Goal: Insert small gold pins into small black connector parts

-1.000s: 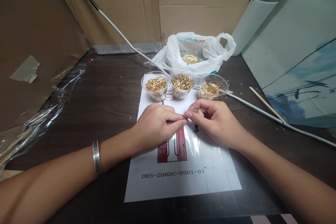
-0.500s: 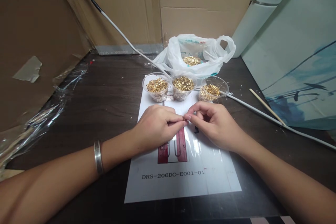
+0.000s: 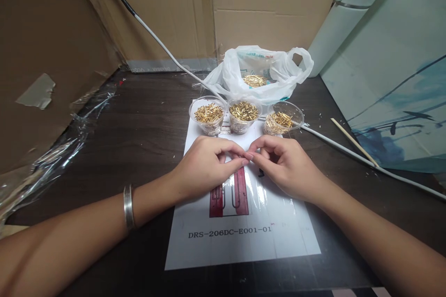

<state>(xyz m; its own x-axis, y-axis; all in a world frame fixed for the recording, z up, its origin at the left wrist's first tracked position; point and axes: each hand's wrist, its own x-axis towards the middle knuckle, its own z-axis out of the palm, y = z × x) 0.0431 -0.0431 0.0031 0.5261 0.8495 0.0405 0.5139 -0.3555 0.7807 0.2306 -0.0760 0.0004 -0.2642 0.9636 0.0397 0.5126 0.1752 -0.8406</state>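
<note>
My left hand (image 3: 212, 162) and my right hand (image 3: 284, 162) meet at the fingertips above a printed sheet (image 3: 240, 250). Both are closed in a pinch; whatever lies between the fingertips is too small or hidden to name. Just beyond the hands stand three clear plastic cups with small gold-coloured metal pins: a left cup (image 3: 208, 127), a middle cup (image 3: 243, 123) and a right cup (image 3: 278, 125), which holds fewer pins and looks tilted. Behind them a white plastic bag (image 3: 232, 79) lies open, with longer gold pins (image 3: 255, 80) inside.
A white cable (image 3: 167, 51) runs down from the upper left, passes behind the cups and continues right. A thin wooden stick (image 3: 353, 141) touches it. Cardboard (image 3: 174, 18) walls off the back and left. A white cylinder (image 3: 331, 32) leans at the back right. Tiny bits lie scattered on the dark table (image 3: 139, 125).
My left index finger has arched up and its thumb has shifted slightly, while the fingertips stay against those of my right hand. My right hand, the cups and the bag look the same.
</note>
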